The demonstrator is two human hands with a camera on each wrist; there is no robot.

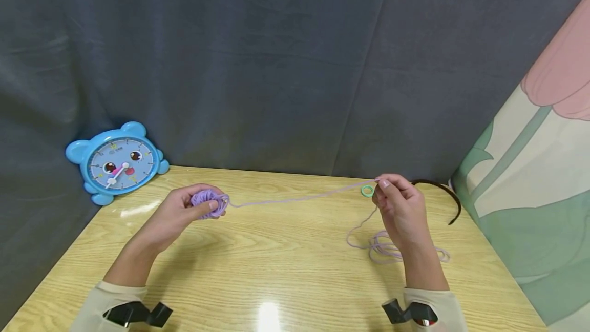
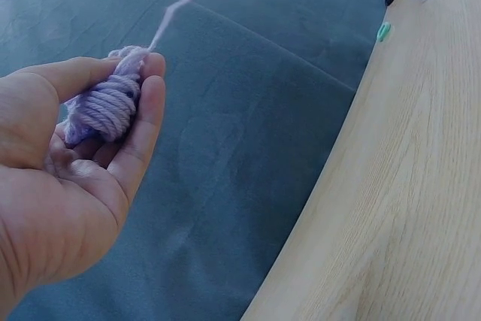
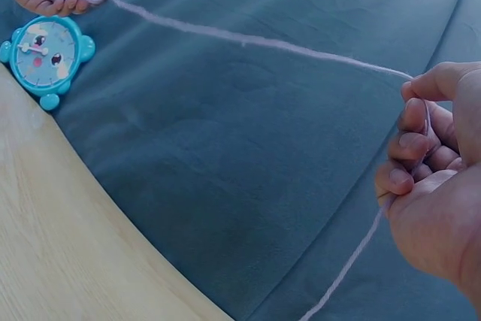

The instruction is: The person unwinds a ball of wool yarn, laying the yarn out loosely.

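Note:
A small ball of lilac yarn (image 1: 207, 203) sits in my left hand (image 1: 184, 214), held between the thumb and the fingers. From it a strand of yarn (image 1: 295, 199) runs nearly straight across to my right hand (image 1: 401, 214). There the thumb and index finger pinch the strand. In the right wrist view the yarn passes on through the curled fingers (image 3: 412, 144) and out below the palm. Its tail drops to a loose pile of yarn loops (image 1: 382, 247) on the table, partly hidden behind the right wrist.
A blue bear-shaped clock (image 1: 121, 163) leans against the dark curtain (image 1: 258, 76) at the back left. Behind the right hand lie a small green ring (image 1: 367, 191) and a black curved band (image 1: 444, 191). A flower-patterned cloth (image 1: 521, 183) borders the wooden table (image 1: 276, 255) on the right.

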